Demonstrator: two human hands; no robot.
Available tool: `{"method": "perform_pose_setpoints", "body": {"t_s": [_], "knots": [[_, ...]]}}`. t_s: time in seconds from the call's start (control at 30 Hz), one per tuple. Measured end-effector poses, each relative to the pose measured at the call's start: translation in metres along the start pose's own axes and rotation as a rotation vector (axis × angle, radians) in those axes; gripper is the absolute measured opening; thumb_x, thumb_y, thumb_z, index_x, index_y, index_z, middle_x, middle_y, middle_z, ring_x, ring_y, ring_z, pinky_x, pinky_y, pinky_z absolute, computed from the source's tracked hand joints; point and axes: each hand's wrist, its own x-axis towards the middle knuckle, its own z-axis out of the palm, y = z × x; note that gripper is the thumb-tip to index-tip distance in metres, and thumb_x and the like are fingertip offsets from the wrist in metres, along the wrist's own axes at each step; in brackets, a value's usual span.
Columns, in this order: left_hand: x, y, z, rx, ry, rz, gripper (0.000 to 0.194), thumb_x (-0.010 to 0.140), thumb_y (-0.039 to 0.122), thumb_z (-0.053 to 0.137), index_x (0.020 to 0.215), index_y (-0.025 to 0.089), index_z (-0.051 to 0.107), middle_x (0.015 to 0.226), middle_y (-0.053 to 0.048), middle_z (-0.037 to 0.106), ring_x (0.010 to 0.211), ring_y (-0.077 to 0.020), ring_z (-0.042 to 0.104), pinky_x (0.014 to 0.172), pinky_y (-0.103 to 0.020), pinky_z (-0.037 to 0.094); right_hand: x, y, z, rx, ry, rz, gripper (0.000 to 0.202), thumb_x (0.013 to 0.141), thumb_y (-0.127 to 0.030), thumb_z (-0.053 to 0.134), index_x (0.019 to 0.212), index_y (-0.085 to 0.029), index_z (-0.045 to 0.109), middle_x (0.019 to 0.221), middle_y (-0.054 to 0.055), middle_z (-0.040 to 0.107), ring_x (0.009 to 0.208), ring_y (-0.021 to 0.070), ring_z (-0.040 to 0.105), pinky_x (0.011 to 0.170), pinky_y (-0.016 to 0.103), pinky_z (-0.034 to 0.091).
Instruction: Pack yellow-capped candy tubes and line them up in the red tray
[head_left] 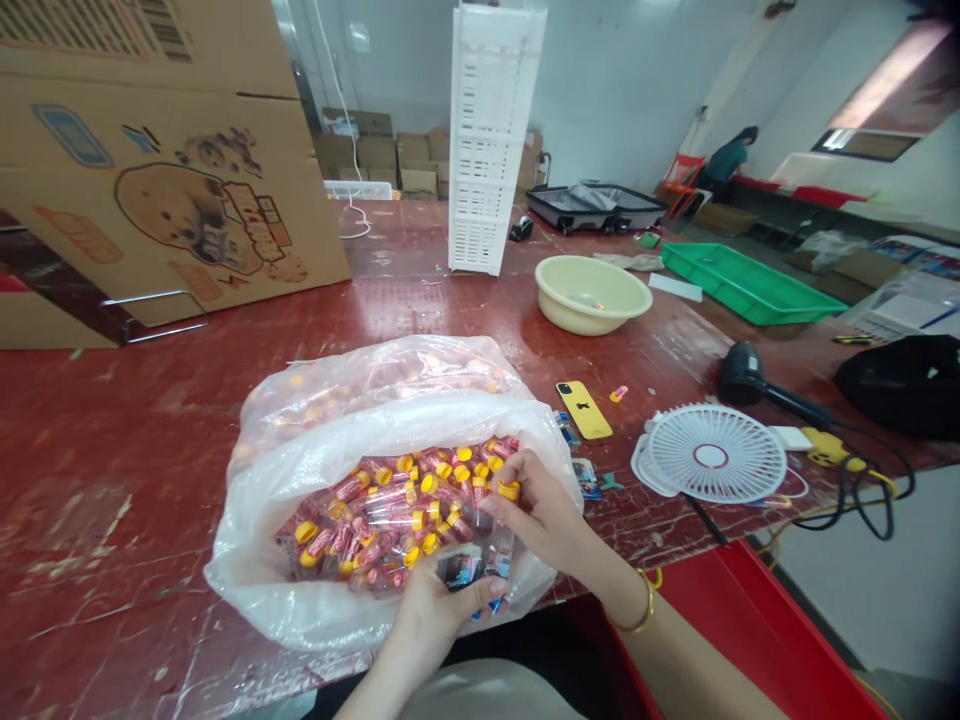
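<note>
The left hand (429, 607) grips small packets (459, 568); the right hand (551, 515) pinches a yellow-capped bottle (508, 490) at the open white bag (251, 530), full of similar bottles (394, 497). The bag sits on the red desk (112, 440), near a yellow phone (584, 411).

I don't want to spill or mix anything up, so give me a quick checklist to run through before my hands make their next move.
1. Bag mouth open: ok. The white bag gapes wide, showing yellow-capped bottles inside.
2. Left hand secure: ok. The left hand holds at least one small printed packet.
3. Right hand's grip firm: cannot tell. The right hand has its fingers at a yellow cap.
4. No loose pieces outside the bag: not ok. A pink-and-yellow piece lies on the table.
5. Phone off the bag: ok. The yellow phone lies on the table beside it.
</note>
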Motion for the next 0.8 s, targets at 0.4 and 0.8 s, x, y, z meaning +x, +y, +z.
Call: {"method": "perform_pose_setpoints", "body": {"t_s": [0.4,0.8], "knots": [[0.007,0.026,0.024,-0.472,0.142,-0.311,0.039,0.063,0.038,0.08,0.089,0.011,0.071,0.081,-0.011,0.076,0.076,-0.0236,0.071,0.064,-0.029,0.056,-0.05,0.009,0.025,0.372,-0.096,0.255,0.076,0.054,-0.019,0.084,0.111,-0.028,0.034,0.098,0.001,0.055,0.077,0.0162,0.061,0.062,0.029,0.054],[-0.003,0.022,0.024,-0.349,0.125,-0.196,0.038,0.061,0.036,0.081,0.089,0.014,0.07,0.079,-0.008,0.076,0.075,-0.0231,0.07,0.069,-0.03,0.054,-0.054,0.007,0.027,0.182,0.093,-0.004,0.059,0.059,0.002,0.06,0.104,-0.026,0.035,0.095,0.001,0.049,0.087,0.016,0.055,0.072,0.028,0.049]]}}
